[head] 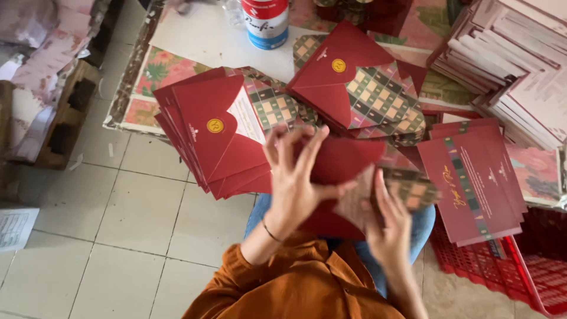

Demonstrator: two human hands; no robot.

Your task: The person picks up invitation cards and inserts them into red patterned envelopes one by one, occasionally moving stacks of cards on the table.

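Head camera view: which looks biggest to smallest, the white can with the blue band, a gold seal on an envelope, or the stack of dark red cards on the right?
Largest to smallest, as they appear:
1. stack of dark red cards
2. white can, partly cut off by the top edge, so its full size is unsure
3. gold seal

A red-and-white can (266, 22) is seen on a floral-covered board (162, 68); stacks of pale cards (514, 56) are piled at the right. A red plastic crate (502, 272) is set on the tiled floor (130, 218); worn paper bundles (41, 53) are stacked at the left.
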